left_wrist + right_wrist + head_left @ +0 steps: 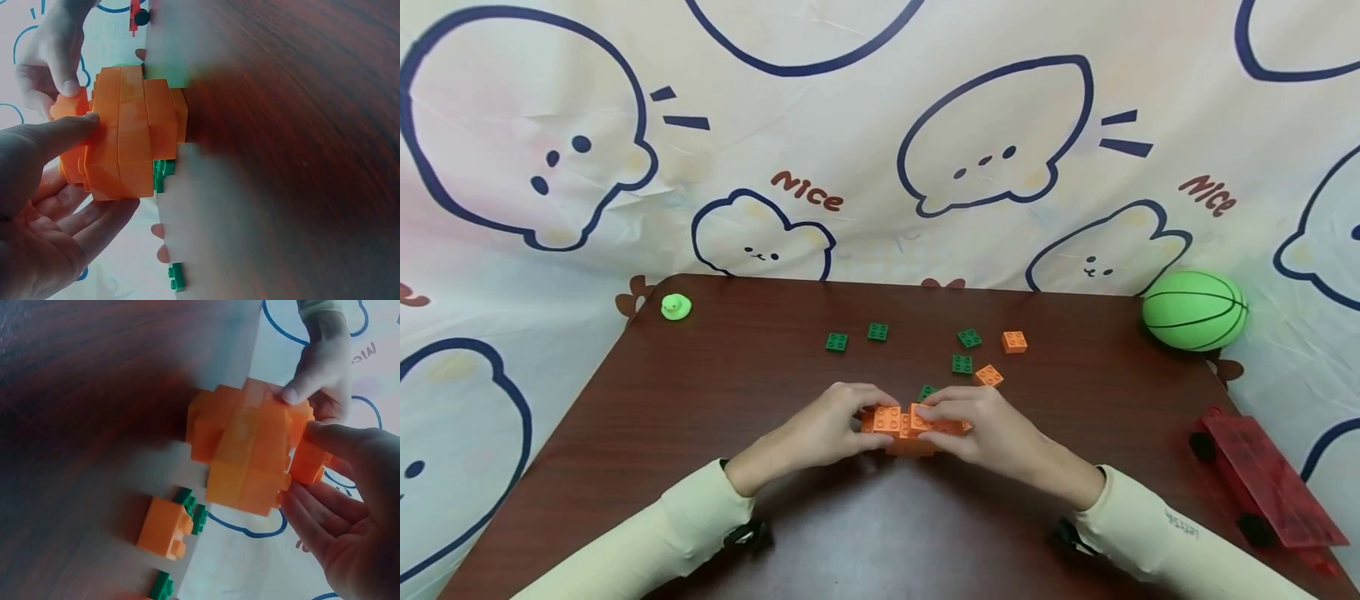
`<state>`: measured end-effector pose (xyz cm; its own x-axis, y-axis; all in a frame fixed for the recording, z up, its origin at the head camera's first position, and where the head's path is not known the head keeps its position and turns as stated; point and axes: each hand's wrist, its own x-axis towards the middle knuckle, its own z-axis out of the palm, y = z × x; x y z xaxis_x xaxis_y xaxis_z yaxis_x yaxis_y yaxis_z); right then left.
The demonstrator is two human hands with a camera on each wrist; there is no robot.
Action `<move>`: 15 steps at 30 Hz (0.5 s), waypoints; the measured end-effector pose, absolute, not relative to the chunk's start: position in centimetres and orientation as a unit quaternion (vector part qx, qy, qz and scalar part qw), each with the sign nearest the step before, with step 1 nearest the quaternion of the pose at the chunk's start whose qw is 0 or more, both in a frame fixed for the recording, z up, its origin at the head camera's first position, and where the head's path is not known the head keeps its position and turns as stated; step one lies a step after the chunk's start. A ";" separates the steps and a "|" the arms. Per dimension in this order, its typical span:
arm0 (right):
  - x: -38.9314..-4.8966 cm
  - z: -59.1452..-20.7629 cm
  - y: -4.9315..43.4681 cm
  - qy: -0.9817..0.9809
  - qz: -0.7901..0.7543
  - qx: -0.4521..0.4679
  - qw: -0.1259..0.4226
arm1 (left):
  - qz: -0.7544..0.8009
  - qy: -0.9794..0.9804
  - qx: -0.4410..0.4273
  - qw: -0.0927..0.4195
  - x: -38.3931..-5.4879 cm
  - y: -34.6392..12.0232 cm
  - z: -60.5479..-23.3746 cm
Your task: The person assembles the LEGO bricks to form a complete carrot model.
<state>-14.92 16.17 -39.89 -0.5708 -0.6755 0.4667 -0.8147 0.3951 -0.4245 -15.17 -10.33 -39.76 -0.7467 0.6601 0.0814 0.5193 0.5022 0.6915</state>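
Near the middle of the table, a stepped structure of orange toy building bricks (910, 448) stands with its wide layers above a narrower base. My left hand (827, 425) grips its left end, thumb on the near side and fingers around the far side, beside a raised orange brick (887, 419). Between thumb and fingertips, my right hand (996, 425) pinches another orange brick (309, 460) at the structure's studded top, right of the raised one. A thin gap shows under part of this brick in the right wrist view. My right fingers cover some of it in the head view.
Several loose green bricks (837, 342) and two orange bricks (1014, 342) lie beyond my hands. A green toy duck (676, 307) sits at the far left corner, a green ball (1195, 311) at the far right. A red toy vehicle (1270, 483) stands along the right edge.
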 end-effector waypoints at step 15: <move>-14.9 -40.2 15.1 -0.832 0.278 0.467 0.113 | 0.363 0.861 0.342 0.096 -15.2 -10.4 -39.7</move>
<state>-14.91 15.11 -40.21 -0.5376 -0.7144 0.4480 -0.8402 0.4089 -0.3561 -15.16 -10.42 -39.74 -0.7474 0.6591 0.0834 0.5201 0.5024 0.6907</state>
